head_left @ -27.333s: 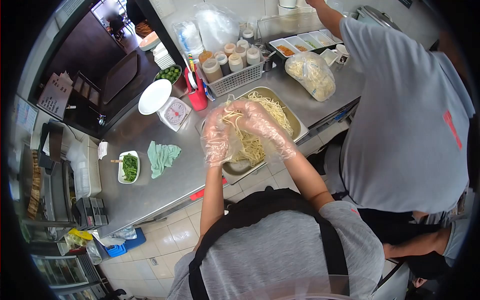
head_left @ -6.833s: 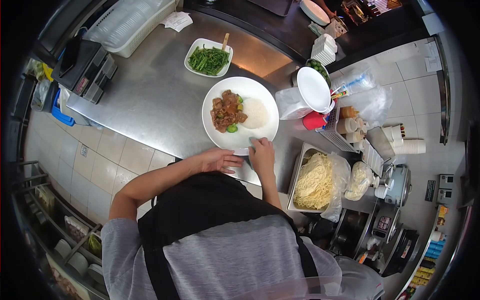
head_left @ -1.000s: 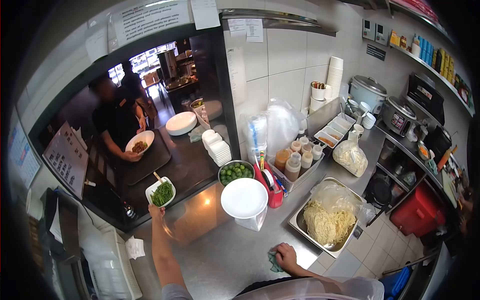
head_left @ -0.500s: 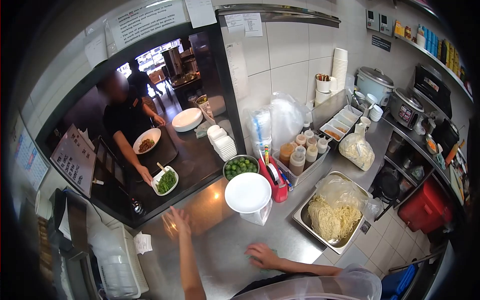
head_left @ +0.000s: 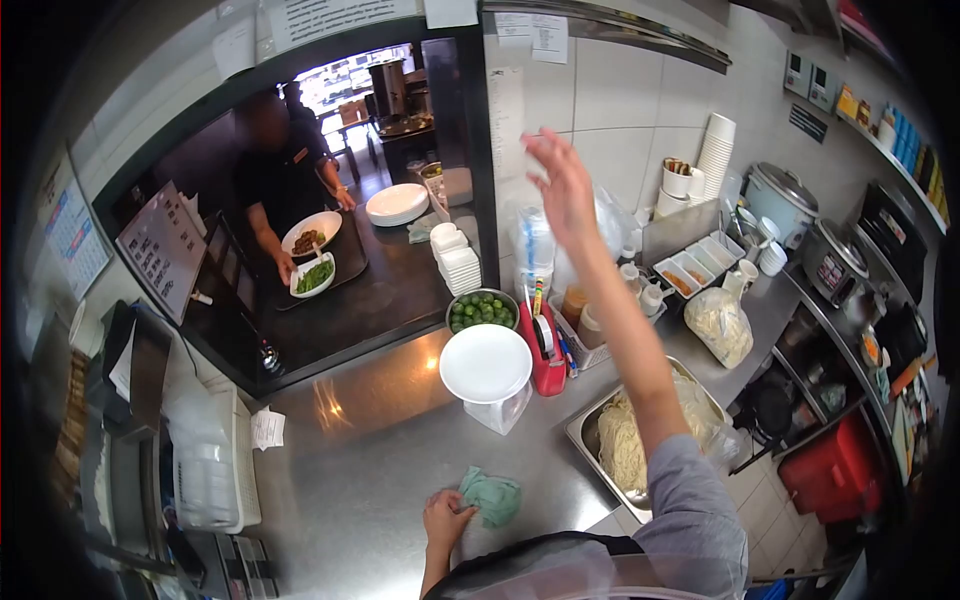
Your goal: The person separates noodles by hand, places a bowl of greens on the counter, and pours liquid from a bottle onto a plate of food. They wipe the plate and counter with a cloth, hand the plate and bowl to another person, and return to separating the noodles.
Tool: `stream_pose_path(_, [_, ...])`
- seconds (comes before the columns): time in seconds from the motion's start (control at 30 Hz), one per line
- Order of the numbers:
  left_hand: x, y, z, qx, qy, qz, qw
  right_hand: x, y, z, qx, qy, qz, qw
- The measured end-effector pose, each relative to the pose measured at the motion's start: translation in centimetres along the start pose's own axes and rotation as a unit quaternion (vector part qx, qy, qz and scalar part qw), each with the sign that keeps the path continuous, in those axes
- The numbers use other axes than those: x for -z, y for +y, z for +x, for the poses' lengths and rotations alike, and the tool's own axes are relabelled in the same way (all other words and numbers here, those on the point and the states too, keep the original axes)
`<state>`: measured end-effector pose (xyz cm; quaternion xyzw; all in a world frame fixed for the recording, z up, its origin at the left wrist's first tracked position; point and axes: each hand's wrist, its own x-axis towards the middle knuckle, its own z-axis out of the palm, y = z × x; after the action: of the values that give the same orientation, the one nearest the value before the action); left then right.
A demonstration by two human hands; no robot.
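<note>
My left hand (head_left: 447, 517) is low over the steel counter, its fingers curled at the left edge of a crumpled green cloth (head_left: 491, 498). My right hand (head_left: 562, 190) is raised high with its fingers apart and nothing in them, in front of the tiled wall. Below it, my forearm crosses in front of the sauce bottles and the tray of noodles (head_left: 622, 445). Beyond the cloth, a stack of white plates (head_left: 486, 362) stands on the counter, beside a red tape dispenser (head_left: 547, 358) and a bowl of small green limes (head_left: 482, 311).
Across the pass window, a co-worker (head_left: 290, 170) touches a dish of greens (head_left: 313, 275) beside a bowl of meat (head_left: 311, 233) on a tray. Paper slips (head_left: 549, 40) hang from the rail above. A white basket (head_left: 245, 470) stands left; rice cookers (head_left: 783, 200) line the right.
My left hand has drawn back from near the window to the cloth. My right hand has left the cloth and risen toward the wall. The co-worker's greens are now closer to the bowl.
</note>
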<state>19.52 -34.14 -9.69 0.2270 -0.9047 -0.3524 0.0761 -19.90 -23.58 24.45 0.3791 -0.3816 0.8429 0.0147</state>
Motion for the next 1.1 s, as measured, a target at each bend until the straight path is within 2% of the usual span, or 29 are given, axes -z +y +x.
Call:
stream_pose_path(0.07, [-1.7,-0.5,-0.2,0.002,0.018,-0.026,1.000,2.5,0.9,5.6,-0.048,-0.009,0.017,0.999])
stream_pose_path(0.13, [-2.8,-1.0,-0.3,-0.020,0.030,-0.021,0.999,4.5,2.1,10.4,-0.033,-0.007,-0.072,0.997])
stream_pose_path(0.2, [-2.9,-0.7,-0.4,-0.040,0.050,0.008,0.998,6.7,3.4,14.7,-0.044,0.028,-0.067,0.996])
stream_pose_path(0.27, [-2.0,0.4,-0.6,-0.059,0.080,0.065,0.993,8.4,4.2,17.9,-0.043,0.056,-0.047,0.996])
stream_pose_path(0.37, [-1.4,-0.1,-1.3,-0.030,0.123,0.032,0.991,9.5,4.4,21.5,-0.055,0.129,0.035,0.990])
stream_pose_path(0.43, [0.0,0.9,-2.0,-0.002,0.129,0.038,0.991,10.0,4.4,23.0,-0.055,0.135,0.069,0.987])
stream_pose_path(0.57, [2.1,1.5,-3.5,0.030,0.106,0.085,0.990,9.6,3.8,24.9,-0.035,0.143,0.086,0.985])
stream_pose_path(0.67, [2.7,1.9,-4.2,0.034,0.114,0.087,0.989,10.3,3.5,27.4,-0.007,0.151,0.221,0.963])
stream_pose_path(0.77, [3.4,2.9,-4.1,-0.003,0.118,0.101,0.988,9.3,1.8,27.7,0.000,0.175,0.340,0.924])
stream_pose_path(0.8, [3.6,3.4,-4.1,-0.017,0.121,0.102,0.987,10.5,2.1,29.3,-0.038,0.168,0.362,0.916])
stream_pose_path(0.9, [4.6,4.6,-3.8,-0.051,0.132,0.105,0.984,9.3,0.8,28.3,0.015,0.107,0.295,0.949])
stream_pose_path(1.03, [5.5,5.5,-3.2,-0.091,0.165,0.071,0.980,7.8,0.6,27.0,-0.031,0.204,0.170,0.964])
stream_pose_path(1.1, [6.5,6.6,-2.7,-0.115,0.159,-0.003,0.981,4.1,0.0,21.9,-0.050,0.199,0.201,0.958])
